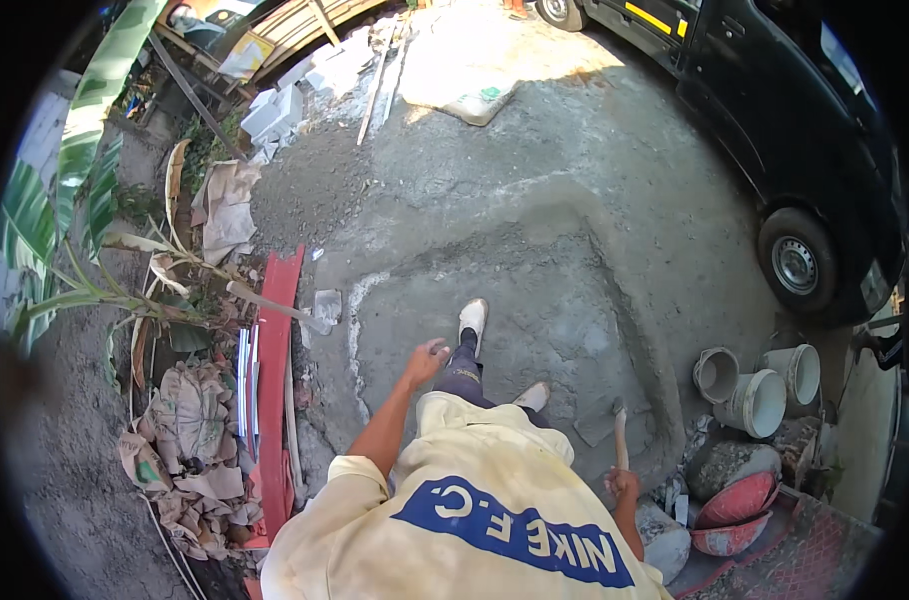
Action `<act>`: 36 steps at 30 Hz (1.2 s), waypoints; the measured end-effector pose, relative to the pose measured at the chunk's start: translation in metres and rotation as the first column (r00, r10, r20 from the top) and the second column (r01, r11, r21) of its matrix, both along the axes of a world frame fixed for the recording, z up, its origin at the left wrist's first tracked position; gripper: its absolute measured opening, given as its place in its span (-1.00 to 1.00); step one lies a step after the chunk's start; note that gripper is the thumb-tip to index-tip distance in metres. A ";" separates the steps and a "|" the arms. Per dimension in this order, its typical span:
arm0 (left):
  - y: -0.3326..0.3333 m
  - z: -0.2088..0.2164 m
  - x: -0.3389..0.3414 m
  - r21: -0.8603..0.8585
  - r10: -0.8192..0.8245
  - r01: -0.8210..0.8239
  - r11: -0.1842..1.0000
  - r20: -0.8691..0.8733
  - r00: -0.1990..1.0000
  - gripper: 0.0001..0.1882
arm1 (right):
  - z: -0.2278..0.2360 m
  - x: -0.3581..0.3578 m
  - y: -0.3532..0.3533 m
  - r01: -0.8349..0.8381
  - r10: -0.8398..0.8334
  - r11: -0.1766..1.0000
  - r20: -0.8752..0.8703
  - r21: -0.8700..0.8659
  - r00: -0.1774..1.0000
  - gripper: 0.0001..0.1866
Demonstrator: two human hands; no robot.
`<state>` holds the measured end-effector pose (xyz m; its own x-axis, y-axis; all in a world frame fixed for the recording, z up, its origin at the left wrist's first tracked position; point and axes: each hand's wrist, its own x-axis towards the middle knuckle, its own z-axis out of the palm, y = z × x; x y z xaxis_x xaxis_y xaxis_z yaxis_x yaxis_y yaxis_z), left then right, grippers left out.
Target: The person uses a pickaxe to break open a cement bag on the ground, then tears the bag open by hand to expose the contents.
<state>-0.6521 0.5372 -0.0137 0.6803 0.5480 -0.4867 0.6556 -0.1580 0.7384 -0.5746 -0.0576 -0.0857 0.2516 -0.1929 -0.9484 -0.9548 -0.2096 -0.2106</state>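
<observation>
My right hand [625,484], low on the right, is closed round a pale wooden handle [622,440]. The handle points forward over the damp grey ground; whether a tool head is fixed to it, I cannot tell. A flat grey patch [595,428] lies close to its far end. My left hand [430,361] hangs in front of my left leg, holding nothing, its fingers loosely bent and apart. Around my light-coloured shoes [474,315] spreads a shallow recess of wet-looking cement or mud [515,290] with raised edges.
Several white buckets [758,403] and red basins [733,520] stand at right, below a black vehicle [795,150]. Along the left run a red beam [277,390], crumpled paper sacks [195,415] and banana leaves [85,130]. A shovel [320,312] lies across the beam.
</observation>
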 end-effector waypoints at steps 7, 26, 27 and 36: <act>-0.020 0.026 -0.023 -0.051 -0.021 0.020 0.998 -0.010 1.000 -0.47 | -0.033 0.031 -0.004 -0.034 0.036 0.987 -0.013 0.160 0.999 -0.88; 0.045 -0.097 -0.138 0.044 0.191 -0.186 0.982 -0.284 0.940 -0.52 | 0.023 0.083 0.078 -0.083 -0.076 0.875 0.304 0.477 0.950 -0.92; 0.051 -0.094 -0.122 0.058 0.205 -0.197 0.979 -0.254 0.945 -0.53 | 0.029 0.089 0.089 -0.023 -0.118 0.849 0.231 0.528 0.966 -0.91; 0.180 -0.157 -0.064 -0.139 0.468 -0.481 0.865 -0.117 0.876 -0.55 | 0.098 0.198 0.307 0.268 -0.227 0.830 -0.144 0.490 0.963 -0.93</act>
